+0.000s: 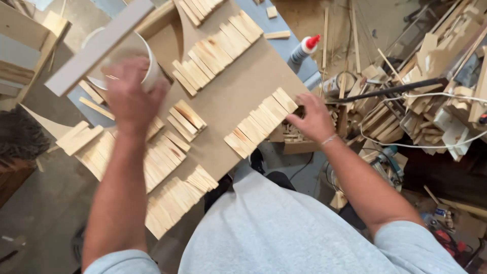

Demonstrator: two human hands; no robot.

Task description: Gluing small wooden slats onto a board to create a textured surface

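The left hand [131, 97] hangs blurred, fingers curled loosely and holding nothing I can make out, just in front of the white bucket [143, 57] with the grey board [96, 48] lying slantwise across its rim. To its right, the brown panel [238, 94] carries slanting rows of small wooden slats. The right hand [313, 117] lies palm down, fingers spread flat, touching the upper end of the nearest row of slats [261, 122], whose long axis runs from lower left to upper right; this hand is the nearer to it.

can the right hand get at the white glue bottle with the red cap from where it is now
Probably yes. The right hand rests on a row of small wooden slats, and the white glue bottle with the red cap lies beyond it on the brown board's far edge, with only open board between.
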